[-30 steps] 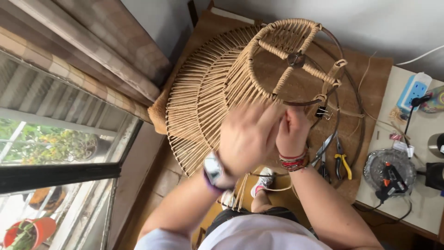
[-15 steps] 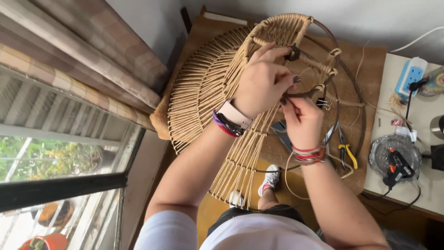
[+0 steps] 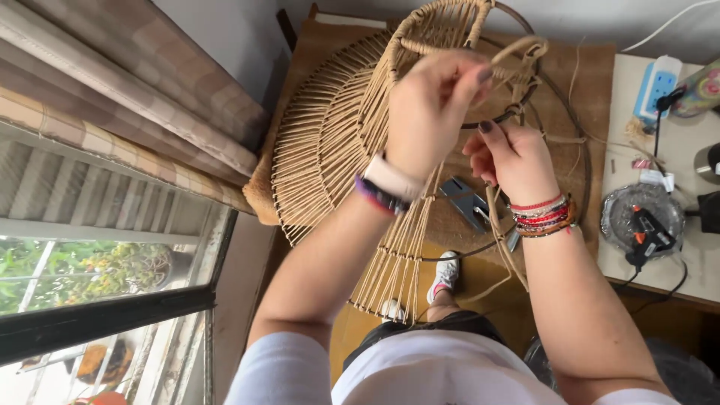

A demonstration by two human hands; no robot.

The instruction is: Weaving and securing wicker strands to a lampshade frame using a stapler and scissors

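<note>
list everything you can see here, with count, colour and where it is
woven cord frame: one, tan cord on dark metal rings, centre, over a brown mat
brown mat: one, under the frame
loose cord: a few tan strands, hanging below the right hand
glue gun: one, black and orange, on a round glass dish, table at right
power strip: one, white and blue, top right
curtain: one, checked beige, upper left
window: one, dark frame, lower left
shoes: two, white, on the floor below
left hand: wristbands, grip pinching cord at the frame top
right hand: red bead bracelets, holding cord
</note>
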